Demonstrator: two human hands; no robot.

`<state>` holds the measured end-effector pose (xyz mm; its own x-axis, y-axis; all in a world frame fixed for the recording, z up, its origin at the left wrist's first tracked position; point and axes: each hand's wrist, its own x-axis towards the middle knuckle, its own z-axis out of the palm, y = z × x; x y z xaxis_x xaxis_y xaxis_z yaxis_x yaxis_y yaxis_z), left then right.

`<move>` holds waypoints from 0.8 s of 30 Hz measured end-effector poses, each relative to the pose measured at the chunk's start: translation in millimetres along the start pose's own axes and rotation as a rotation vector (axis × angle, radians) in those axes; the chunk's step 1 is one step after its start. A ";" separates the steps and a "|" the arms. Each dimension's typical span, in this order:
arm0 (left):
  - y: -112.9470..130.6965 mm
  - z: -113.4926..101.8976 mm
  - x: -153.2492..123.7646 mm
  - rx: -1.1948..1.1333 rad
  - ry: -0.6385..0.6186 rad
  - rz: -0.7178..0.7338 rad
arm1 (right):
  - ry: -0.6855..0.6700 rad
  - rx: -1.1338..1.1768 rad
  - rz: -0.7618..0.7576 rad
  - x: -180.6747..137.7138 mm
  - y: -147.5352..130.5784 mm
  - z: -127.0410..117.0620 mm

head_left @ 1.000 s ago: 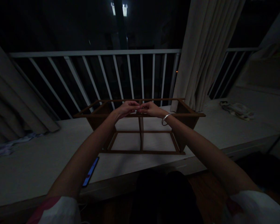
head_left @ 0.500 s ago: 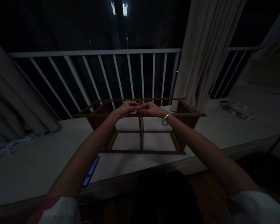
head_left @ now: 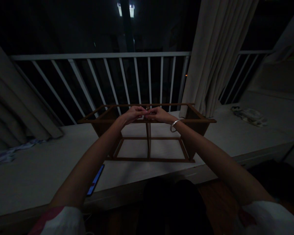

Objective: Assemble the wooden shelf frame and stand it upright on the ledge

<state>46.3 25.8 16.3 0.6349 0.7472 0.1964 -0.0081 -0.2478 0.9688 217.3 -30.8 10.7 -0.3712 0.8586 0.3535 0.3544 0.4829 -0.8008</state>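
A brown wooden frame (head_left: 127, 159), like a small rack, stands on the pale ledge in front of me. Over the middle of its upper front bar, my left hand (head_left: 134, 113) and my right hand (head_left: 159, 115) meet fingertip to fingertip. Both hands have their fingers pinched together. Something small may be between the fingertips, but it is too dark and tiny to name. A silver bangle (head_left: 172, 126) circles my right wrist. Just below the hands runs the frame's middle upright (head_left: 148, 140).
A phone with a lit screen (head_left: 95, 180) lies at the ledge's (head_left: 63, 169) front edge, beside my left forearm. White railing (head_left: 100, 55) runs behind the frame, with curtains (head_left: 213, 49) at both sides. A crumpled cloth item (head_left: 251, 116) rests at the right.
Only the fingertips have shifted slightly at the pinch, and a small glint now shows just above them. Arms, frame and phone stay in place.
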 end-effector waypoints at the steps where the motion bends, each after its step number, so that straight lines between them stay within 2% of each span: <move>1: -0.5 -0.5 0.3 -0.003 -0.003 -0.001 | -0.001 -0.007 -0.002 -0.5 -0.7 -0.3; 13: 0.3 -1.5 -2.1 -0.038 -0.075 -0.006 | 0.002 0.021 0.031 -0.6 -2.0 -0.5; 24: 0.3 -2.3 -1.2 -0.074 -0.058 -0.007 | 0.014 0.089 -0.030 4.7 9.2 0.2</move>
<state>43.8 26.2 16.7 0.6789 0.7112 0.1825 -0.0589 -0.1950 0.9790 218.6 -22.3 4.9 -0.3678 0.8468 0.3842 0.2651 0.4916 -0.8295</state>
